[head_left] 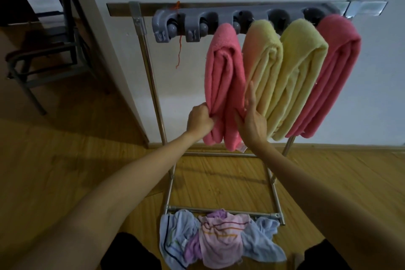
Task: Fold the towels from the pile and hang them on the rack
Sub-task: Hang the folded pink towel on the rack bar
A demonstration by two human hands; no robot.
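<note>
done: four folded towels hung on rack (219, 10) | now: left hand (200, 119) pinches edge of pink towel (223, 85), right hand (252, 118) flat, fingers straight against it | left: crumpled pile (219, 239) on floor, below both hands, unfolded

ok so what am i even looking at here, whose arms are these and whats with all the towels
This is one picture from a camera worn on a person's head, looking forward and down, so the two bare arms are the wearer's own. In front stands a metal rack with a grey hook strip. Four folded towels hang from it: pink, yellow, yellow, pink. The left hand pinches the edge of the left pink towel, while the right hand rests flat against it with straight fingers. On the wooden floor by the rack's foot lies a pile of unfolded towels, blue, pink and purple, not yet hung.
</note>
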